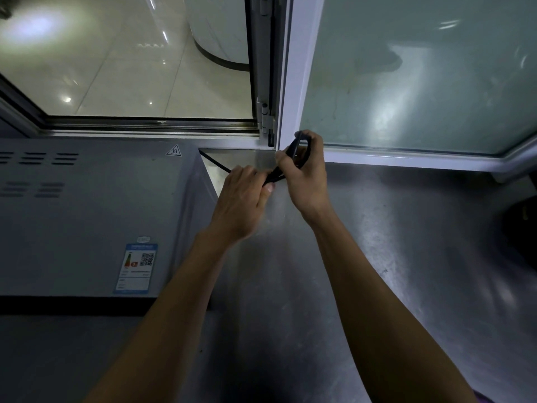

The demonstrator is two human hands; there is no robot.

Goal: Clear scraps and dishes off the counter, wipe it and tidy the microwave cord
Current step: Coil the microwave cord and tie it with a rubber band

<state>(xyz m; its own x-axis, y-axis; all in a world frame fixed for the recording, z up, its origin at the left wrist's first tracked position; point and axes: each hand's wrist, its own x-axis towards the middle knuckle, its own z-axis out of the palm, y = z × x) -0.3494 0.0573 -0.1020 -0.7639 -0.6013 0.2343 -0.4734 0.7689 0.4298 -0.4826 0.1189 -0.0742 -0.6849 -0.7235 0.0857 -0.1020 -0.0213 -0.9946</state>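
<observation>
Black microwave cord (296,154), folded into a small loop beside the microwave (87,205), near the window frame (293,82); one strand trailing back behind the appliance. Likely light, flexible yet springy, prone to uncoiling unless held at the fold. Right hand (305,173) curled around the loop; left hand (247,196) pinching the strands just below. Underneath, bare steel counter (392,242), dull and scuffed, apparently cleared. Beyond, frosted pane (421,77) and glossy tiled floor (116,59) through the open window.
</observation>
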